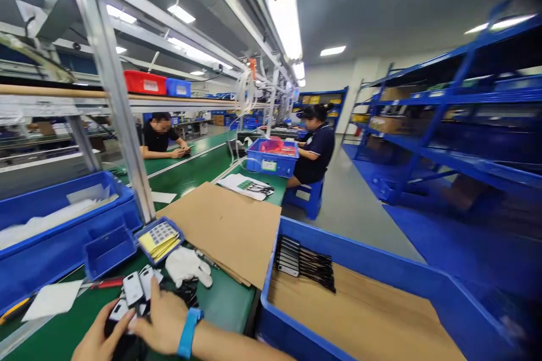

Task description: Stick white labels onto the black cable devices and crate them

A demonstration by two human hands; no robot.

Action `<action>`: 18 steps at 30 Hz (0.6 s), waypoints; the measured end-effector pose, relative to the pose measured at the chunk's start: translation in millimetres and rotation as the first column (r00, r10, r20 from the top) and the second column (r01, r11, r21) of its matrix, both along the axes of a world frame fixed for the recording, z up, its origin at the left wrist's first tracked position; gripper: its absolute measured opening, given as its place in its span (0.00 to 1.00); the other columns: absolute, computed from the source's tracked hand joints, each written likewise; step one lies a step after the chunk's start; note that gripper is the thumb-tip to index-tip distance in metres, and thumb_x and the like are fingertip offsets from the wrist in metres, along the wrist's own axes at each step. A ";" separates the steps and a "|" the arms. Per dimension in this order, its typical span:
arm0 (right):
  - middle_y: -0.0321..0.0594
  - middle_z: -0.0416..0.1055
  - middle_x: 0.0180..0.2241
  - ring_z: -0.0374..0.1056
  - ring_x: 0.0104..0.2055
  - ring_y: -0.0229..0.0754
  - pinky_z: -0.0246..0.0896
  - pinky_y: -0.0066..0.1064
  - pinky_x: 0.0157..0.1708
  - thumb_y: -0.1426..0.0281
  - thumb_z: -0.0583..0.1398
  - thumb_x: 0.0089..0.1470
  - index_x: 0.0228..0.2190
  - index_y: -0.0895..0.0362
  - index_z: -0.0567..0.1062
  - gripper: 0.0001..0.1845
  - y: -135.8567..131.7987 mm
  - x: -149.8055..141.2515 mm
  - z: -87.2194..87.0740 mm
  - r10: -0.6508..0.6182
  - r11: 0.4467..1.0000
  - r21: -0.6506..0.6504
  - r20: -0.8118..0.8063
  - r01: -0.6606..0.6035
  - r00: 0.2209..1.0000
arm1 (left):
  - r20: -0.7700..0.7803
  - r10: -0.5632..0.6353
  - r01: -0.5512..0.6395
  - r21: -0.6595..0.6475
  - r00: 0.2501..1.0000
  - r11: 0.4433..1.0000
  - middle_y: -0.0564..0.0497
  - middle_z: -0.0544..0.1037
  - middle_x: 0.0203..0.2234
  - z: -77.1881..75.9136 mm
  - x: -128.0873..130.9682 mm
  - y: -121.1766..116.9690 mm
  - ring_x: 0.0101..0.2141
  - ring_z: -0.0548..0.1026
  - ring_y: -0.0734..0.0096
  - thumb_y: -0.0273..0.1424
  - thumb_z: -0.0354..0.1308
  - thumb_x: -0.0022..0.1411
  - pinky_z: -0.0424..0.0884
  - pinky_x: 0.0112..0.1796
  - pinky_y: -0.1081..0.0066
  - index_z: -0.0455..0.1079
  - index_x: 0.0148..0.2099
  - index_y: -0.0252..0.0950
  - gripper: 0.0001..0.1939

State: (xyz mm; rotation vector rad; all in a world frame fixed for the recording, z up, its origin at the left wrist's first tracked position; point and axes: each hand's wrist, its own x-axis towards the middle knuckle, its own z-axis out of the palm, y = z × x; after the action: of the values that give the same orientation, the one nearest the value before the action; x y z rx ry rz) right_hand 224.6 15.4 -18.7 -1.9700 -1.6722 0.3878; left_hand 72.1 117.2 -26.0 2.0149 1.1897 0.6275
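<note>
At the lower left, my left hand (99, 333) has its thumb and fingers closed around small black pieces with white faces. My right hand (165, 316), with a blue band (189, 331) on its wrist, pinches at the same cluster of white-faced pieces (133, 289) from the other side. The parts of the pieces under my fingers are hidden. A white glove (187, 266) lies just beyond my right hand, with dark cables (188, 292) beside it. Next to the glove, a small blue tray (161, 240) holds yellow sheets and a sheet of labels.
Right of the bench, a large blue bin (364, 245) lined with cardboard holds a row of black cabled parts (302, 262). A cardboard sheet (228, 223) covers the bench ahead. Blue bins (110, 251) stand left. Two people sit farther along; blue shelving (444, 124) stands right.
</note>
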 end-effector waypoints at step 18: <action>0.48 0.76 0.44 0.71 0.47 0.51 0.64 0.39 0.45 0.79 0.55 0.54 0.66 0.56 0.43 0.43 -62.6 25.1 41.8 0.150 0.987 0.043 0.090 -0.155 0.985 | -0.033 -0.444 0.442 -0.038 0.896 0.896 0.51 0.75 0.42 33.2 -58.9 -87.7 0.44 0.70 0.59 0.27 0.65 0.44 0.66 0.47 0.61 0.70 0.49 0.43 0.26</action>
State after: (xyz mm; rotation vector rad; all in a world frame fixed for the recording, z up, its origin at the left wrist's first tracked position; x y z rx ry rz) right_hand 249.7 -47.2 23.1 -1.8523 -1.8761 0.3171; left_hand 13.3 29.4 7.3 2.1813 0.7111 0.3371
